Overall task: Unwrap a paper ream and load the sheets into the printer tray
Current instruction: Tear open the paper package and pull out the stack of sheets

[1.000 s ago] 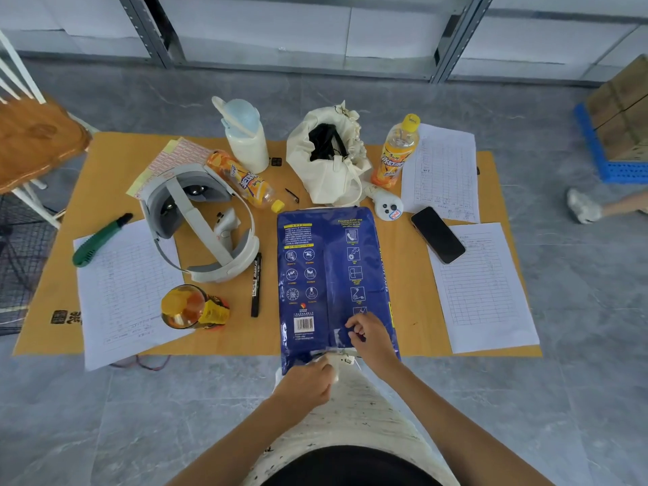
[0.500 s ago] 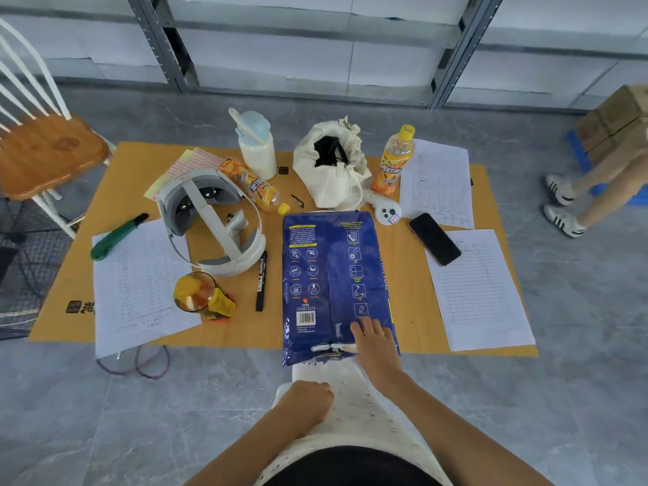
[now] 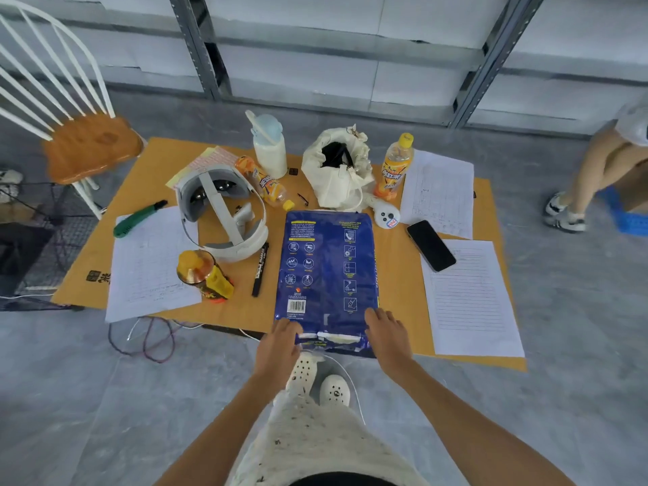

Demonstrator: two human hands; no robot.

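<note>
At the counter's (image 3: 392, 275) near edge, the blue paper ream (image 3: 326, 271) overhangs slightly, torn at that end. The left hand (image 3: 278, 345) grips its near-left corner; the right hand (image 3: 387, 336) lies flat, fingers spread, on the near-right corner. Beyond: one marker (image 3: 260, 270), one phone (image 3: 430, 245), three bottles partly overlapping clutter.

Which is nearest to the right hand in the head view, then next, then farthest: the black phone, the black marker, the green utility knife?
Measured from the right hand at the ream's near right corner:
1. Black phone, beyond the hand and slightly right.
2. Black marker, across the blue paper ream, on its left side.
3. Green utility knife, far left by the table edge.
</note>
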